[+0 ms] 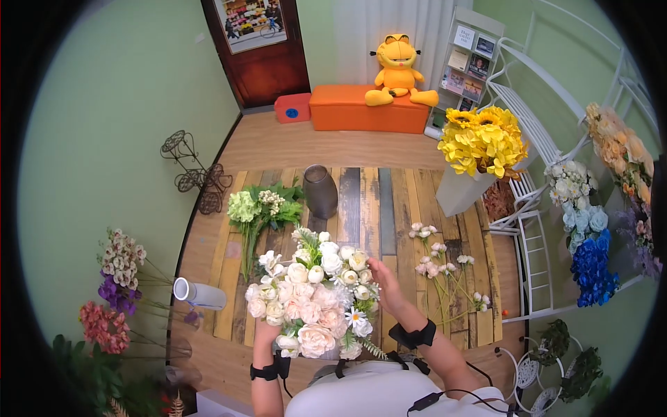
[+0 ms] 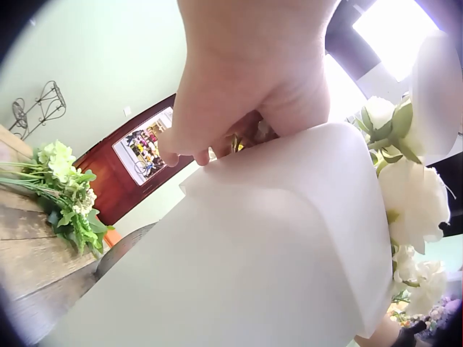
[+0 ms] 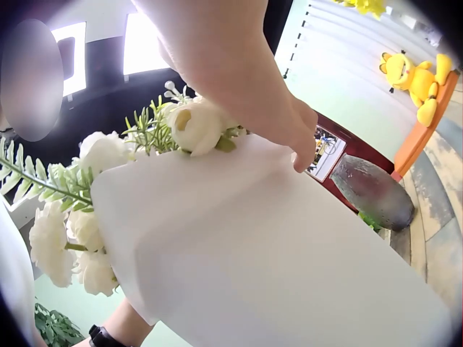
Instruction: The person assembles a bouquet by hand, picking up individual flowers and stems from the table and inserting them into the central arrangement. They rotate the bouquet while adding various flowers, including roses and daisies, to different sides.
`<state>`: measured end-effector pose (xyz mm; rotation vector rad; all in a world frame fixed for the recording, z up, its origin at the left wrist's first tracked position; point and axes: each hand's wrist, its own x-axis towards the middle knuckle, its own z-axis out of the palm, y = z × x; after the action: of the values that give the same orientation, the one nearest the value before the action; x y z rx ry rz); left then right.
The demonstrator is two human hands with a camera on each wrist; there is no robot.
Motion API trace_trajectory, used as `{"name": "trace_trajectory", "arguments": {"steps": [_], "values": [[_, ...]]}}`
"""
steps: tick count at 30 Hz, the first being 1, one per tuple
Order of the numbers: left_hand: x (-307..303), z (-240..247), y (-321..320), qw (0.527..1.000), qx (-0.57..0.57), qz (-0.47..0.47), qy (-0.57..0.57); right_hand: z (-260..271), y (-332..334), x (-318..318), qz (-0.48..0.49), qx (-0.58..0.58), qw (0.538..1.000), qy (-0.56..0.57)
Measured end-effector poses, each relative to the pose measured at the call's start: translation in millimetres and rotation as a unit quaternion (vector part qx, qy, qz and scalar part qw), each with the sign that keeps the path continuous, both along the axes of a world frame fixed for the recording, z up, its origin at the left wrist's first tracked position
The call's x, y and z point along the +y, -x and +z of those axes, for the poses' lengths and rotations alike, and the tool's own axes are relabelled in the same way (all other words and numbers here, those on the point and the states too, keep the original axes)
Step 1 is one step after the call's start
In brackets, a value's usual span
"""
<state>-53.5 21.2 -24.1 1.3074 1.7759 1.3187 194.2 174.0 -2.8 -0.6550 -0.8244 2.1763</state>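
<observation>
A bouquet of white and pale pink flowers fills a white vase, which fills much of both wrist views. My left hand, mostly hidden under the blooms in the head view, grips the vase near its upper edge, as the left wrist view shows. On the bouquet's other side, my right hand has its fingers extended beside the white blooms. The right wrist view puts that hand against the upper edge of the vase; part of its fingers is hidden.
Green stems with a pale hydrangea lie left on the wooden table, near a dark glass vase. Small pink flowers lie to the right. Yellow flowers stand in a tall vase at the back right.
</observation>
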Motion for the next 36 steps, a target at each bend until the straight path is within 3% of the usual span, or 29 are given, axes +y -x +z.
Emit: {"name": "trace_trajectory", "arguments": {"steps": [2, 3, 5, 7, 8, 9, 10, 11, 12, 14, 17, 21, 27, 30, 32, 34, 36], "values": [[0.3, -2.9, -2.1, 0.999, -0.022, 0.02, 0.02, -12.2, -6.3, 5.4, -0.085, -0.023, 0.989, -0.117], [-0.2, -4.9, -2.8, 0.998, -0.033, 0.031, 0.031, -20.5, -12.0, 10.0, -0.086, -0.025, 0.989, -0.115], [-3.1, -11.1, -3.4, 0.996, -0.056, 0.053, 0.053, -42.5, -30.1, 22.6, -0.171, -0.191, 0.96, -0.113], [-8.5, -20.2, -2.2, 0.991, -0.078, 0.077, 0.072, -84.4, -54.1, 35.2, -0.208, -0.281, 0.937, 0.007], [-12.5, -25.5, 0.1, 0.989, -0.089, 0.091, 0.082, -120.3, -70.2, 43.0, -0.219, -0.353, 0.91, 0.005], [-17.7, -31.5, 3.4, 0.985, -0.099, 0.107, 0.091, -163.9, -88.0, 50.1, -0.226, -0.422, 0.878, 0.002], [-24.5, -38.3, 8.0, 0.981, -0.108, 0.125, 0.1, -216.5, -109.2, 53.8, -0.256, -0.552, 0.786, -0.105], [-29.9, -44.6, 10.7, 0.98, -0.108, 0.132, 0.1, -250.2, -122.9, 54.9, -0.276, -0.66, 0.666, -0.211], [-24.5, -45.4, 12.3, 0.979, -0.109, 0.138, 0.102, -244.7, -125.9, 50.5, -0.27, -0.658, 0.669, -0.216], [-28.0, -54.7, 10.8, 0.977, -0.11, 0.15, 0.103, -218.8, -132.2, 36.3, -0.221, -0.739, 0.631, -0.083], [-24.4, -66.0, 10.0, 0.975, -0.11, 0.163, 0.104, -200.5, -130.8, 25.9, -0.176, -0.775, 0.604, -0.057], [-32.0, -88.8, 12.1, 0.972, -0.115, 0.172, 0.109, -197.2, -131.0, 20.8, -0.111, -0.785, 0.607, -0.059], [-36.8, -108.4, 12.8, 0.97, -0.121, 0.181, 0.11, -206.6, -126.4, 27.0, -0.148, -0.734, 0.645, -0.155], [-23.9, -55.7, 0.3, 0.978, -0.094, 0.166, 0.085, -189.1, -126.3, 35.6, -0.21, -0.68, 0.662, -0.236], [-18.8, -33.9, -4.4, 0.963, -0.114, 0.17, 0.175, -159.1, -123.9, 46.1, -0.317, -0.539, 0.725, -0.288], [-20.2, -40.8, -4.8, 0.971, -0.127, 0.163, 0.119, -109.3, -117.4, 56.5, -0.375, -0.473, 0.756, -0.254], [-18.1, -35.8, -8.0, 0.99, -0.019, 0.136, 0.04, -64.8, -113.5, 73.5, -0.463, -0.37, 0.735, -0.329]]}}
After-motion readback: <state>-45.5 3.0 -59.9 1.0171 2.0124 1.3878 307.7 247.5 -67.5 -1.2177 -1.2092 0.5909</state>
